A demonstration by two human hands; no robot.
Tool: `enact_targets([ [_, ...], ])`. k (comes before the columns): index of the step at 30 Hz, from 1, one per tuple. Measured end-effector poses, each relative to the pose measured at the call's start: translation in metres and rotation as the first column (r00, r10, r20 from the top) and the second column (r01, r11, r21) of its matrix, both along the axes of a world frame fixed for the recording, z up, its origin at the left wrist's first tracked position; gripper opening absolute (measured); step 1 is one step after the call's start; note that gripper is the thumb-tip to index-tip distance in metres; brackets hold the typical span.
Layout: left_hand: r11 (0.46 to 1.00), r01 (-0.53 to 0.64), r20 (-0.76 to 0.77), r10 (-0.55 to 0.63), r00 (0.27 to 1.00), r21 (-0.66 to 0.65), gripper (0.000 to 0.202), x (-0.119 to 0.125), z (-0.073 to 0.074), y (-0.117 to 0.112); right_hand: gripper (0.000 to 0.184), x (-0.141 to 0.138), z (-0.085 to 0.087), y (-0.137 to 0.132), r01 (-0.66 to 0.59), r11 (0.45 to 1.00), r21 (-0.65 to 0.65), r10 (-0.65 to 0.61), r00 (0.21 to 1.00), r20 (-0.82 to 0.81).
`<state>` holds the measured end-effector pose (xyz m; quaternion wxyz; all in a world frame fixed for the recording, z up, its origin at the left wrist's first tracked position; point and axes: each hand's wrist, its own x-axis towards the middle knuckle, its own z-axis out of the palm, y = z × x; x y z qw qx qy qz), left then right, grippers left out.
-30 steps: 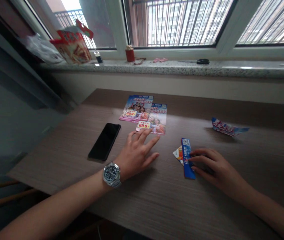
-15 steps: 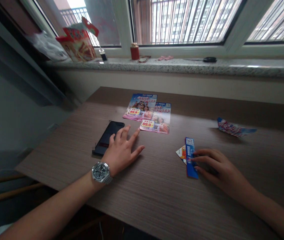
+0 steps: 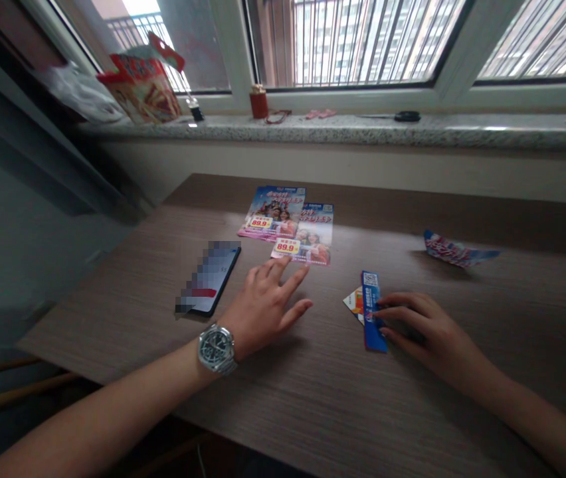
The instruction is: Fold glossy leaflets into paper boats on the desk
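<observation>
My left hand (image 3: 266,307), with a watch (image 3: 216,348) on the wrist, is held over the table with its fingers spread and nothing in them. Its fingertips are near the lower edge of two overlapping printed flyers (image 3: 315,232). To the left of it lies a smartphone (image 3: 220,272) with a lit screen, partly blurred out. My right hand (image 3: 427,325) has bent fingers and thumb at the right edge of a folded flyer (image 3: 374,335), a narrow blue strip. An orange and white paper corner (image 3: 354,302) sticks out on the strip's left side.
Another folded flyer (image 3: 455,253) stands on edge at the table's right. On the windowsill (image 3: 333,133) are a red snack bag (image 3: 146,93), a small red container (image 3: 258,104), and a thin object with a black handle (image 3: 407,116).
My left hand has moved right, off the phone and towards the flyers. The phone screen has gone from dark to lit. My right hand stays at the folded flyer; the view has shifted slightly.
</observation>
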<state>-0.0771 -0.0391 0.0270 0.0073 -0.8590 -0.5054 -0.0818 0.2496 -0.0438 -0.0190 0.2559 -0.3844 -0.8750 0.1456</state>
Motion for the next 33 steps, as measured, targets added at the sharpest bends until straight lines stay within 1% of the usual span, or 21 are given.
enact_targets([
  [2, 0.993, 0.109, 0.031, -0.108, 0.994, -0.034, 0.055, 0.014, 0.002, 0.001, 0.020, 0.000, 0.001, 0.000, -0.007, 1.000, -0.006, 0.007, 1.000, 0.002],
  [4, 0.976, 0.214, 0.060, -0.211, 0.976, -0.048, 0.049, 0.028, 0.002, 0.003, 0.020, -0.001, 0.002, 0.000, -0.012, 1.000, -0.007, 0.012, 1.000, -0.002],
  [7, 0.926, 0.371, 0.097, -0.364, 0.926, -0.071, 0.043, 0.048, 0.000, 0.008, 0.020, -0.002, 0.001, 0.001, -0.013, 1.000, 0.006, 0.013, 1.000, -0.010],
  [10, 0.879, 0.474, 0.137, -0.463, 0.876, -0.059, 0.040, 0.063, -0.006, 0.014, 0.020, -0.001, -0.001, 0.002, -0.013, 1.000, 0.017, 0.013, 1.000, -0.019],
  [14, 0.849, 0.525, 0.135, -0.515, 0.847, -0.054, 0.037, 0.075, -0.017, 0.022, 0.019, 0.000, -0.004, 0.002, -0.007, 1.000, 0.009, 0.008, 0.999, -0.040],
  [18, 0.840, 0.541, 0.096, -0.536, 0.839, -0.038, 0.041, 0.076, -0.024, 0.023, 0.018, 0.000, -0.001, 0.001, 0.002, 0.999, -0.035, -0.004, 0.998, -0.063],
  [20, 0.839, 0.543, 0.084, -0.540, 0.838, -0.023, 0.044, 0.076, -0.025, 0.023, 0.017, 0.001, 0.002, 0.001, 0.006, 0.998, -0.061, -0.011, 0.997, -0.078],
  [22, 0.841, 0.541, 0.081, -0.538, 0.839, -0.011, 0.046, 0.075, -0.026, 0.022, 0.016, 0.001, 0.005, 0.002, 0.012, 0.993, -0.116, -0.024, 0.995, -0.100],
  [24, 0.842, 0.540, 0.082, -0.538, 0.839, -0.004, 0.047, 0.075, -0.026, 0.022, 0.015, 0.002, 0.007, 0.005, 0.024, 0.983, -0.183, -0.049, 0.990, -0.132],
  [26, 0.840, 0.542, 0.082, -0.541, 0.837, 0.003, 0.047, 0.075, -0.026, 0.022, 0.012, 0.003, 0.009, 0.010, 0.049, 0.975, -0.218, -0.084, 0.984, -0.158],
  [30, 0.839, 0.544, 0.090, -0.543, 0.835, 0.013, 0.046, 0.075, -0.027, 0.021, 0.004, 0.001, 0.007, 0.023, 0.142, 0.966, -0.216, -0.172, 0.977, -0.127],
  [33, 0.843, 0.538, 0.096, -0.537, 0.838, 0.015, 0.046, 0.075, -0.027, 0.021, 0.002, -0.002, 0.004, 0.031, 0.155, 0.969, -0.195, -0.178, 0.978, -0.109],
])
